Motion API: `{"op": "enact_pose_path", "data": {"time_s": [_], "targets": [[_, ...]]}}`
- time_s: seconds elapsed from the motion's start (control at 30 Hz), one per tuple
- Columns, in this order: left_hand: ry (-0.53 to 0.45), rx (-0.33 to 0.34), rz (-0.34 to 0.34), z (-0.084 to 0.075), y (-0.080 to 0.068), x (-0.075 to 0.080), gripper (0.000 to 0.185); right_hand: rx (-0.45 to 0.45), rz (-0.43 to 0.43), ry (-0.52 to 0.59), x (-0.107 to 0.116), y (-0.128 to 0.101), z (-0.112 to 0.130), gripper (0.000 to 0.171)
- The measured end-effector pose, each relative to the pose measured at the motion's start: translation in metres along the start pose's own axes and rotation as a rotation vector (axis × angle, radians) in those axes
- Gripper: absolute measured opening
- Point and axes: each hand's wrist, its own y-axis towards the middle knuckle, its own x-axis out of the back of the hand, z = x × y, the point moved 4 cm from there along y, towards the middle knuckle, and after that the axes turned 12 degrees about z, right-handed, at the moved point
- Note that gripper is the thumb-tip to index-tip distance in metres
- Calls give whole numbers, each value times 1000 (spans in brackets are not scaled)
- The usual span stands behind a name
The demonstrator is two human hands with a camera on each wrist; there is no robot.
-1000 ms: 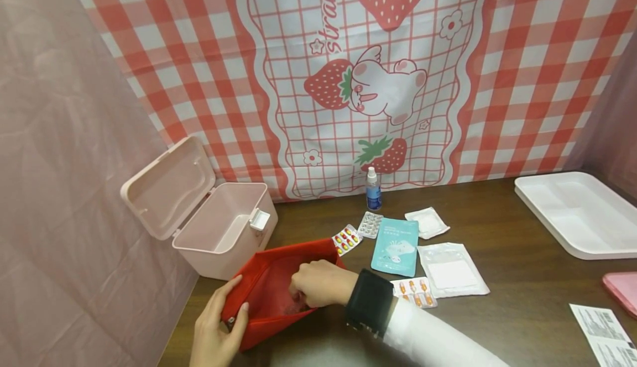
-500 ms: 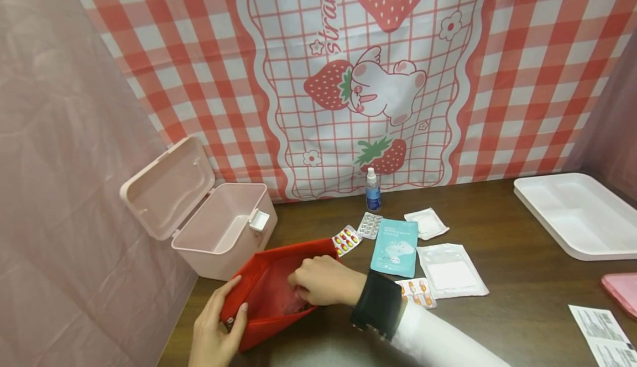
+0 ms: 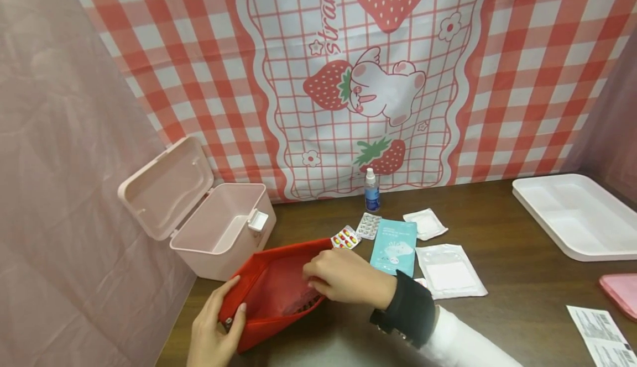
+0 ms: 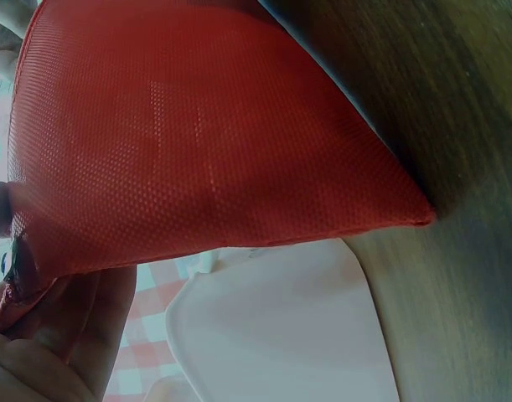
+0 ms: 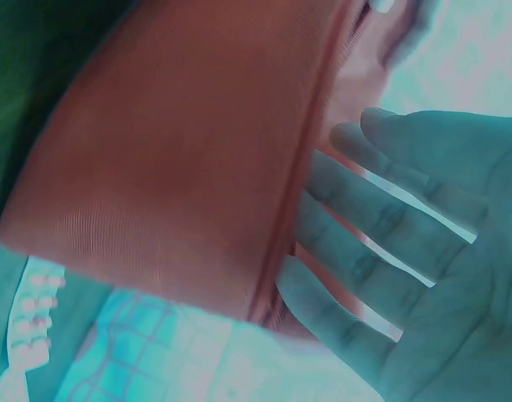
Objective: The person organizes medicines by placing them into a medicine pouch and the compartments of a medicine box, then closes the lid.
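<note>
My left hand (image 3: 214,325) grips the left end of a red zippered pouch (image 3: 271,331), thumb on the near side and fingers on the far side. The pouch's mouth gapes upward, and something dark and clear-wrapped lies low inside near its right part. My right hand (image 3: 343,278) is at the right end of the mouth. In the right wrist view its fingers (image 5: 348,251) are fairly straight and spread, with tips dipping behind the rim of the pouch and nothing between them. The left wrist view shows mostly the pouch's textured side (image 4: 214,142).
A pink box (image 3: 214,265) with its lid raised stands behind the pouch. Blister packs (image 3: 345,237), a spray bottle (image 3: 371,193), a teal packet (image 3: 394,248) and white dressing packets (image 3: 450,273) lie beyond the right hand. A white tray (image 3: 572,240) sits at far right.
My right hand has drawn back from deep in the pouch, up and to the right toward its edge. The wrist now covers most of the orange-capsule blister pack. The left hand keeps its grip.
</note>
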Motion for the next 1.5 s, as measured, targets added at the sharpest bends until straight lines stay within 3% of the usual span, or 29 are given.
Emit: {"op": "enact_pose_path", "data": {"time_s": [0.1,0.3,0.5,0.77,1.13,1.5], "targets": [[7,6,0,3,-2,0,57,-8,-34,12,7,-9,-3,8],[-1,13,11,25,-13,-8,61,-28,-109,-11,14,-31,-14,6],[-13,9,20,29,-14,-9,60,-77,-127,-44,9,-61,-29,15],[-7,11,23,29,-13,-7,60,-159,-55,-15,-12,-93,-41,14],[2,24,37,27,-12,-7,61,-243,122,60,-44,-121,-44,11],[-1,28,44,27,-11,-7,60,-276,191,73,-63,-134,-47,18]]}}
